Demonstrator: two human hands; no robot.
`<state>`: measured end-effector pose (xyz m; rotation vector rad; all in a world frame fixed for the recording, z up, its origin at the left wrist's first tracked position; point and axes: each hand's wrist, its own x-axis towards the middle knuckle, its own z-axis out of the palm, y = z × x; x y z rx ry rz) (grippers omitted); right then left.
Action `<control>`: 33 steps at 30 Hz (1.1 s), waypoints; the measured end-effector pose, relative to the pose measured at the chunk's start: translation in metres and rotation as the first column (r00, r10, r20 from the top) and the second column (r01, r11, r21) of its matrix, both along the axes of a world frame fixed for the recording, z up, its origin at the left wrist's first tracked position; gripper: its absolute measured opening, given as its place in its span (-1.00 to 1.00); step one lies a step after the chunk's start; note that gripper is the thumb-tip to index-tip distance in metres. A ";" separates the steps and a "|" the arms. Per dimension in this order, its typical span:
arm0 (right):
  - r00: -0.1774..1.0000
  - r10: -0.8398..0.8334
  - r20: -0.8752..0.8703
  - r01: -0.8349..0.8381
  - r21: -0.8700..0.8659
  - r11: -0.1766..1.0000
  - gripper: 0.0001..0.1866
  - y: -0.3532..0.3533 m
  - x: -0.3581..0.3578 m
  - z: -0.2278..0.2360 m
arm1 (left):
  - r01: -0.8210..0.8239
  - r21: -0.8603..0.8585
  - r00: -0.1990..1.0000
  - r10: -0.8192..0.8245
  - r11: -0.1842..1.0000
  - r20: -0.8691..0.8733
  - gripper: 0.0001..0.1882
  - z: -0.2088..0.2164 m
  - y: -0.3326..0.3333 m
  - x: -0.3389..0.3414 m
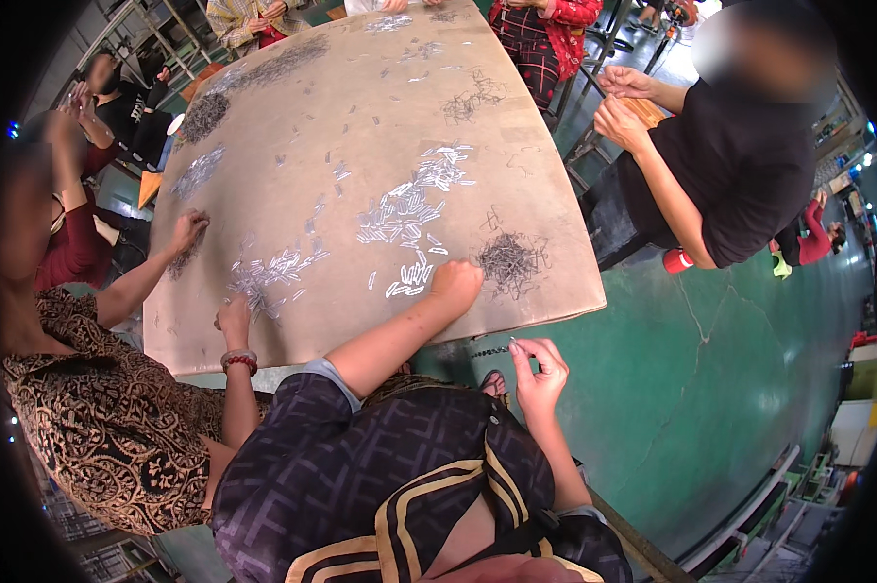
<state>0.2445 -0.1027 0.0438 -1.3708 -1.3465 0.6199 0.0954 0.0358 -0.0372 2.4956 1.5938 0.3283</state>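
Observation:
My left hand [456, 289] rests on the brown-covered table [516, 321], its fingers curled in beside a pile of thin dark wire-like pieces [512, 262]. What those fingers hold, if anything, is hidden. Off the table's near edge, my right hand [541, 373] is raised with thumb and forefinger pinched together. Something tiny and pale shows at the fingertips, too small to name. A short dark beaded-looking strip [490, 352] appears just left of that pinch; whether it touches the fingers I cannot tell. Slim silvery-white loops [411, 276] lie left of my left hand.
More silvery loops [400, 209] spread over the table's middle. At my left, a person in a patterned top has one hand [233, 316] by another heap of loops [273, 272]. A person in black [720, 165] stands right. Others line the far edge. The floor [672, 389] is green.

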 end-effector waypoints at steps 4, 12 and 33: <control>1.000 -0.029 0.011 0.029 -0.016 0.999 -0.92 0.000 0.005 -0.003 | 0.027 -0.039 0.996 -0.030 0.999 -0.085 -0.84 0.000 0.004 0.007; 0.998 -0.058 0.013 0.058 -0.032 0.998 -0.89 0.005 0.010 -0.020 | -0.109 -0.130 0.990 0.120 0.986 0.080 -0.90 -0.011 0.019 -0.012; 0.994 0.110 0.019 -0.107 -0.107 0.988 -0.87 0.009 -0.011 -0.049 | 0.506 -0.499 0.402 0.319 0.704 0.858 -0.91 0.034 -0.056 -0.038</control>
